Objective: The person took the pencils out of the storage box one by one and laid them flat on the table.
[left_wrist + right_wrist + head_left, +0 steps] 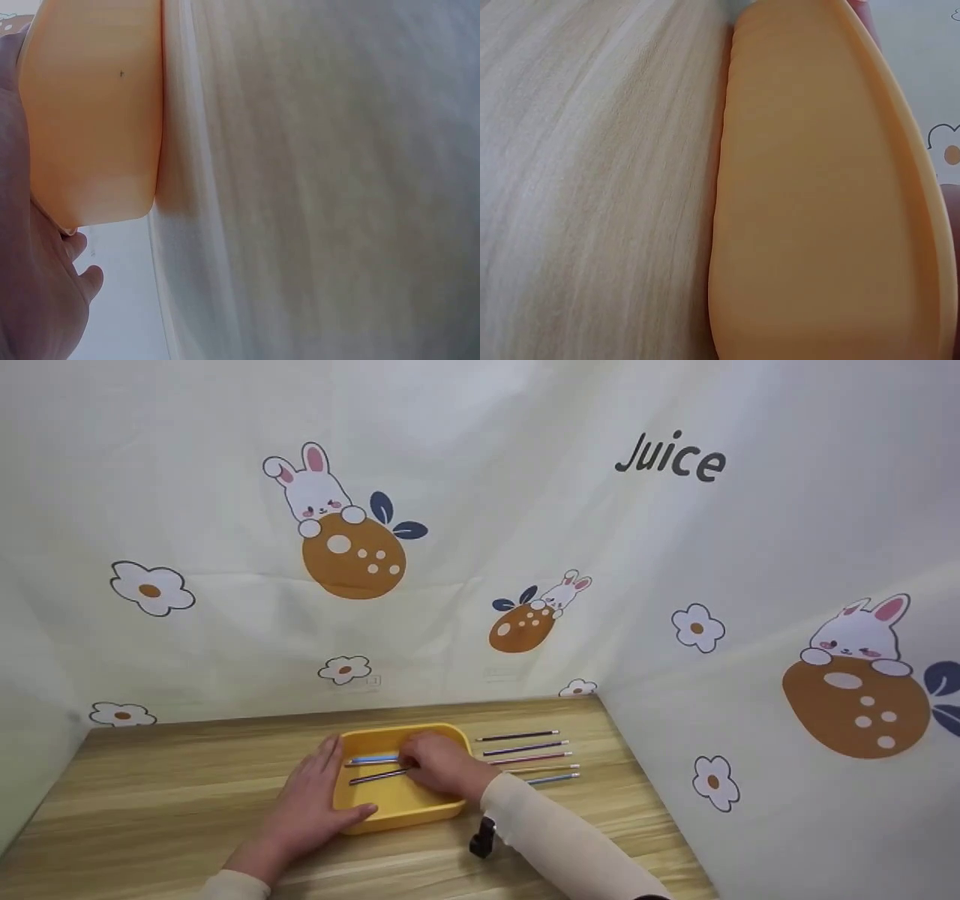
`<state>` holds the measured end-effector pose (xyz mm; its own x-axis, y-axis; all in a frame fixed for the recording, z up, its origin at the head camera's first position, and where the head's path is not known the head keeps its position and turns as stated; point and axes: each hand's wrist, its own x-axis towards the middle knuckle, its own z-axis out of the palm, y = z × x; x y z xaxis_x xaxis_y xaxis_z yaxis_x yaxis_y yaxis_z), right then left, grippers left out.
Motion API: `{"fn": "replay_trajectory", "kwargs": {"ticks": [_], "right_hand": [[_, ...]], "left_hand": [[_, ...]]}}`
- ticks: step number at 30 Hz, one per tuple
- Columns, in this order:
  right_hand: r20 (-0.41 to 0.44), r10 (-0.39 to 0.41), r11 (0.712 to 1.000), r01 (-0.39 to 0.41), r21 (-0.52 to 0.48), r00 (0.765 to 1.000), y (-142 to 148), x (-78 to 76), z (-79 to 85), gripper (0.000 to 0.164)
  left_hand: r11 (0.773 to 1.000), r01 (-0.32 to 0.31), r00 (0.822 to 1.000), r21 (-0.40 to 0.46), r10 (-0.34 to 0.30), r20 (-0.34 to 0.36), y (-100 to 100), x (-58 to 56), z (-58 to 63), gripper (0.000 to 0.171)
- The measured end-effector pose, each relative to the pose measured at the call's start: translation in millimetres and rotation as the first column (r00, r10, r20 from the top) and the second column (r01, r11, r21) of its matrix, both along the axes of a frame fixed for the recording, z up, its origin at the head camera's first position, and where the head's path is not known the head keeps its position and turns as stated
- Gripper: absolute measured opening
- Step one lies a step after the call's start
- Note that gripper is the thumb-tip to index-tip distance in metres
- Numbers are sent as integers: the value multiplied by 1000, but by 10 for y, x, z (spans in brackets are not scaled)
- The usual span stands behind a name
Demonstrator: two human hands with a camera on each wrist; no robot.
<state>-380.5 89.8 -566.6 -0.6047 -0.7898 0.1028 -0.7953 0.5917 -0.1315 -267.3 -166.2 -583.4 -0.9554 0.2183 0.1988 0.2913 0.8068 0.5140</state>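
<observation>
A yellow plastic tray (405, 814) stands on the wooden table. My left hand (307, 802) holds its left end, fingers along the outer side and thumb over the near rim; the left wrist view shows this hand (45, 285) against the tray wall (97, 127). Inside the tray lie a light blue pencil (373, 759) and a dark pencil (375, 777), with another thin pencil between them. My right hand (439, 765) reaches into the tray with curled fingers at the pencils' right ends. Its fingertips are hidden, and the grip seems to be on the dark pencil.
Several pencils, among them a dark one (517, 736) and a blue one (555, 778), lie in a row on the table (187, 795) right of the tray. Printed cloth walls (465, 510) enclose the table's back and sides. A black device (482, 838) hangs at the right wrist.
</observation>
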Motion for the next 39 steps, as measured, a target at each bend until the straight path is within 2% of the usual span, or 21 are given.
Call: {"fn": "replay_trajectory", "kwargs": {"ticks": [11, 18, 23, 31, 39], "right_hand": [[89, 24, 999, -22, -23, 996, 8, -2, 32, 9], [206, 4, 999, -12, 35, 979, 9, 8, 38, 13], [247, 29, 998, -41, 41, 969, 15, 9, 54, 17], [265, 90, 995, -77, -59, 960, 65, 44, 207, 17], [279, 102, 994, -90, -55, 955, 162, 93, 375, 15]], "left_hand": [[1000, 0, 1000, 1, 0, 22, 10, -11, -3, 127], [1000, -4, 1000, -5, 4, 20, 2, -14, -7, 127], [1000, -4, 1000, -10, 4, 20, 0, -15, -4, 127], [1000, 1, 1000, -1, -1, 3, 4, -3, 14, 125], [1000, 2, 1000, -6, -2, -21, -4, 7, 6, 125]]}}
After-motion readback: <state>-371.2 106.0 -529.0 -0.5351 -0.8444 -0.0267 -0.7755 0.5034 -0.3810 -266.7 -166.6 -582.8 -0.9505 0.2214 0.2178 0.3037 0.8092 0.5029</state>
